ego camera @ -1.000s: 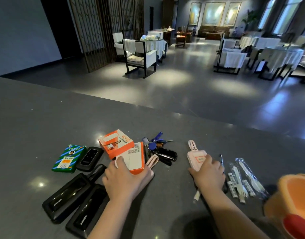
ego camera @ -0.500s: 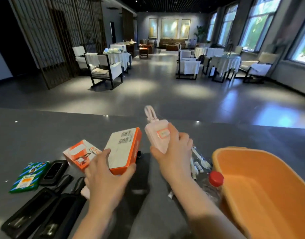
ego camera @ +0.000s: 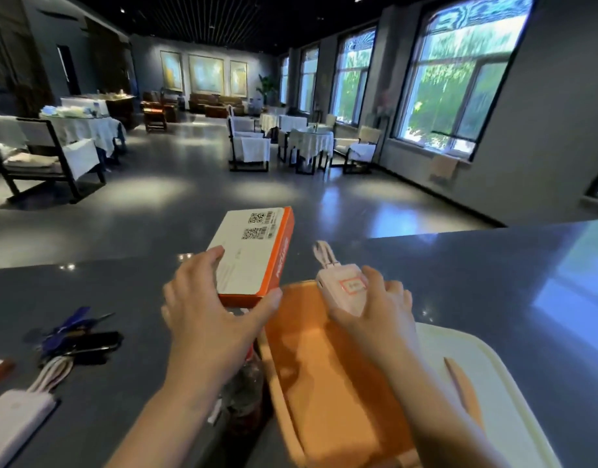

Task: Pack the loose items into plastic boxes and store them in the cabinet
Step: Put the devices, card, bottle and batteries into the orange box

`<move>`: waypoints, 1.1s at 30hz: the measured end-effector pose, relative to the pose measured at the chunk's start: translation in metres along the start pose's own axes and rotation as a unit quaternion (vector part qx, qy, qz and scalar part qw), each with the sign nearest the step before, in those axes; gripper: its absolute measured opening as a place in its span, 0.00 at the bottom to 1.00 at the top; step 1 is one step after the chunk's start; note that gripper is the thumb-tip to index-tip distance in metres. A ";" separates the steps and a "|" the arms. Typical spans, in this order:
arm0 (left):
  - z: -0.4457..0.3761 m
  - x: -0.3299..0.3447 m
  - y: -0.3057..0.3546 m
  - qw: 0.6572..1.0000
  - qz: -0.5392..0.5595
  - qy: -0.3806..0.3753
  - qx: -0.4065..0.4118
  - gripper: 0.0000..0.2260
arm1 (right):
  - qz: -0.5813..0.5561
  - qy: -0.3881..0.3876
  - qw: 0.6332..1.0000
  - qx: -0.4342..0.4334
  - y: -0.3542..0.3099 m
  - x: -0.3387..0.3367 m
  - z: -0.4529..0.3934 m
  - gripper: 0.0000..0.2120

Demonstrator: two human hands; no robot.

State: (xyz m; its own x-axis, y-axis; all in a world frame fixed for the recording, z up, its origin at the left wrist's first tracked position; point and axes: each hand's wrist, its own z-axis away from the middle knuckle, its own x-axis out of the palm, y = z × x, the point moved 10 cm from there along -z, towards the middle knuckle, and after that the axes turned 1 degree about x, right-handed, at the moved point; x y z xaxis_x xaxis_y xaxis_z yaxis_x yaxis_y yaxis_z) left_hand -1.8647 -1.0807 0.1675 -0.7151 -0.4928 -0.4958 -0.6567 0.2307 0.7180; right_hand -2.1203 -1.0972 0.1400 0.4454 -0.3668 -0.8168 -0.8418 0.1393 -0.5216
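My left hand (ego camera: 210,315) grips a white and orange carton (ego camera: 253,251) and holds it in the air just left of the orange plastic box (ego camera: 328,380). My right hand (ego camera: 375,315) holds a small pink power bank (ego camera: 341,288) with a looped cable, above the far end of that box. The box stands open on the grey counter, and its inside looks bare where I can see it. A plastic bottle (ego camera: 243,396) stands under my left wrist, against the box's left wall.
A cream lid (ego camera: 500,410) with an orange handle lies right of the box. On the counter (ego camera: 493,282) to the left lie a bunch of keys with blue tags (ego camera: 78,336) and a white power bank (ego camera: 17,413). Beyond the counter is a dining hall.
Both hands have carried their items to the right, from over the counter to the orange box. My view has swung right, so the items on the left have slid out of frame.
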 end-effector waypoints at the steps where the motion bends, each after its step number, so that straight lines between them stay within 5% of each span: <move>1: 0.000 0.009 0.006 1.000 0.005 -0.006 0.004 0.44 | 0.018 -0.021 1.000 0.005 0.011 0.006 0.001 0.37; 9: 0.005 0.031 0.018 1.000 0.011 -0.014 0.020 0.41 | 0.152 -0.189 0.967 -0.077 0.031 0.068 -0.008 0.32; 15: 0.024 0.045 0.013 0.998 -0.021 -0.047 0.024 0.41 | 0.312 -0.244 0.894 -0.207 0.018 0.121 -0.022 0.35; 23: 0.018 0.022 -0.006 0.999 -0.044 -0.027 0.004 0.41 | 0.353 -0.355 0.807 -0.314 0.034 0.175 -0.016 0.40; 28: 0.017 0.025 -0.008 0.999 -0.040 -0.025 0.000 0.41 | 0.333 -0.330 0.742 -0.479 0.009 0.179 -0.001 0.26; 30: 0.018 0.028 -0.008 0.999 -0.045 -0.030 -0.001 0.41 | 0.315 -0.304 0.760 -0.480 0.006 0.174 -0.001 0.21; 33: 0.019 0.032 -0.007 0.998 -0.047 -0.034 0.000 0.41 | 0.197 -0.238 0.896 -0.320 0.018 0.153 -0.033 0.18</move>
State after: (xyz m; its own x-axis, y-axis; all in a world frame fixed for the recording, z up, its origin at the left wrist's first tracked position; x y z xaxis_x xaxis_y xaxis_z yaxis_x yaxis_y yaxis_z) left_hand -1.8871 -1.0826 0.1373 -0.6645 -0.4536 -0.5939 -0.7222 0.1858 0.6662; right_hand -2.0775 -1.1815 0.0133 0.0273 0.0501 -0.9984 -0.8970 -0.4395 -0.0466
